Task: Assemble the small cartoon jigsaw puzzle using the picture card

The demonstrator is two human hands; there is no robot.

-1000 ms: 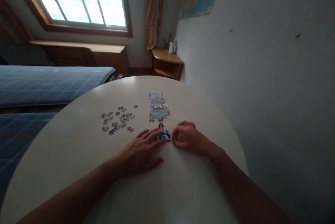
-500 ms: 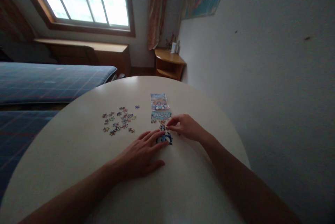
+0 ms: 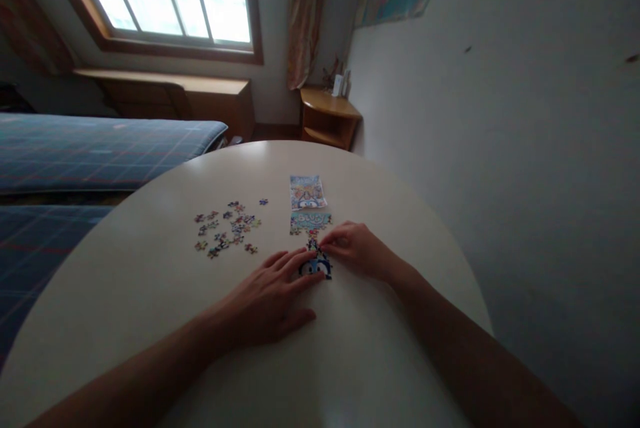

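Note:
My left hand [image 3: 275,291] lies flat with its fingers spread, the fingertips resting on a joined jigsaw section [image 3: 320,268] that shows a blue cartoon face. At the upper right edge of that section, the fingertips of my right hand [image 3: 355,248] are pinched on a small dark puzzle piece [image 3: 319,248], mostly hidden by the fingers. Just beyond, another joined strip [image 3: 310,221] carries light blue lettering, with a few pieces [image 3: 313,233] along its lower side. A printed picture sheet [image 3: 307,192] lies above the strip.
Loose puzzle pieces [image 3: 235,228] are scattered on the left of the round white table [image 3: 200,361]. A white wall [image 3: 525,148] runs close along the right. Beyond the table stand a mattress with a plaid cover [image 3: 100,155] and a corner shelf [image 3: 330,105].
My right fingertips have shifted very slightly at the edge of the joined section. My left hand stays in place. The whole view has turned a little.

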